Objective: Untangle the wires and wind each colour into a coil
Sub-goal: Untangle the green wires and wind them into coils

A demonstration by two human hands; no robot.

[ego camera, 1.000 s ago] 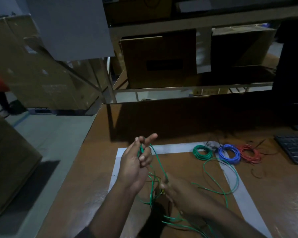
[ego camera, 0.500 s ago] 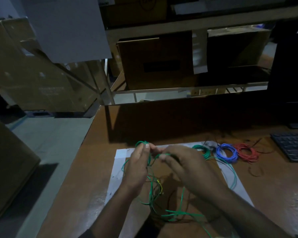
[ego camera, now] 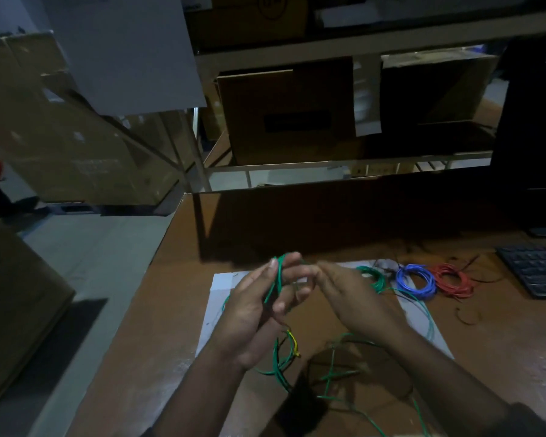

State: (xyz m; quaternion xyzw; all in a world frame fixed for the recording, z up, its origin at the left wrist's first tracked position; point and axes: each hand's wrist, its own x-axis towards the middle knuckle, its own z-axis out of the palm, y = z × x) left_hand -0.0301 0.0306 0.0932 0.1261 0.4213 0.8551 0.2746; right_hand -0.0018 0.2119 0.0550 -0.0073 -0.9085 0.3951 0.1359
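Left hand (ego camera: 252, 313) grips green wire (ego camera: 277, 279) loops above the table (ego camera: 158, 310), right hand (ego camera: 353, 298) blurred beside it, grip unclear, 3 coils behind: green coil (ego camera: 375, 276), blue coil (ego camera: 416, 280), red coil (ego camera: 453, 280).

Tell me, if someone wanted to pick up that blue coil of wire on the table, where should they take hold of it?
Probably best to take the blue coil by its near rim, coming from above and pinching across the bundle of turns. It lies flat on the table as an open ring, so one finger can dip into the hole. The green coil and red coil crowd its sides; the near side looks freer.
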